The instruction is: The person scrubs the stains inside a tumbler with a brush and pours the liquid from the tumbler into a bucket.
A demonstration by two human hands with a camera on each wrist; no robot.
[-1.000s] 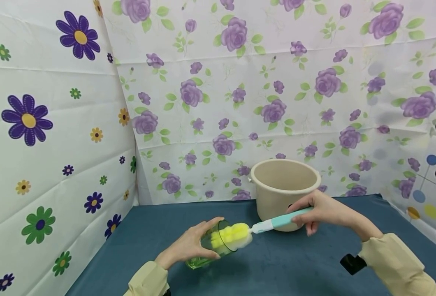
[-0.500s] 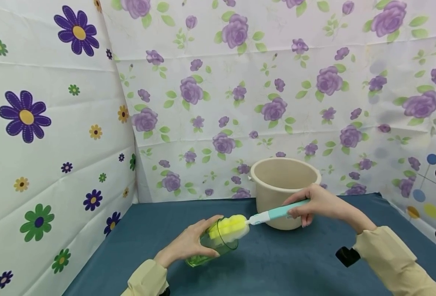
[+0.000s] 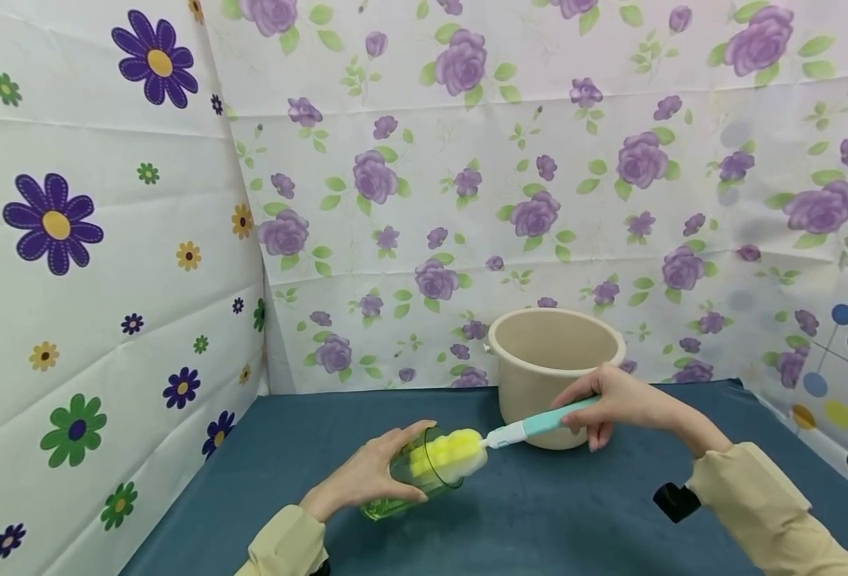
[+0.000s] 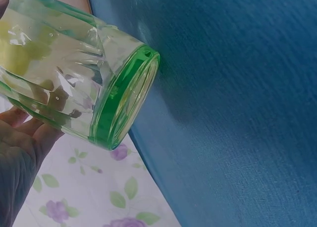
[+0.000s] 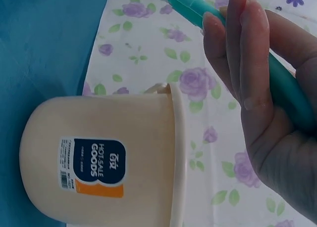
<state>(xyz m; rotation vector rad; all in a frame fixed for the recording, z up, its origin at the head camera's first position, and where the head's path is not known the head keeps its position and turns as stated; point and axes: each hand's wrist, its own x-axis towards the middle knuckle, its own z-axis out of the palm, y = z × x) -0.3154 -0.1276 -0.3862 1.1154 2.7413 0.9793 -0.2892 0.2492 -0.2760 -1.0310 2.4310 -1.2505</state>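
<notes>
In the head view my left hand (image 3: 370, 474) grips a clear green glass (image 3: 424, 472), tilted with its mouth toward the right. The left wrist view shows the glass's thick green base (image 4: 124, 96) held off the cloth. My right hand (image 3: 622, 404) holds a cup brush by its turquoise handle (image 3: 555, 418). The brush's yellow and white sponge head (image 3: 449, 453) is partly inside the glass, its tip end seen through the wall and its neck end outside the rim. In the right wrist view, fingers (image 5: 255, 54) wrap the handle.
A beige bucket (image 3: 532, 384) stands at the back, behind the right hand; its side label (image 5: 99, 165) shows in the right wrist view. A dark blue cloth (image 3: 309, 436) covers the table. Flowered sheets (image 3: 395, 336) hang behind and at the left.
The sponge head shifts slightly within the mouth of the glass, rising and then dropping back. My right hand has moved a little left with the brush; the left hand keeps its place.
</notes>
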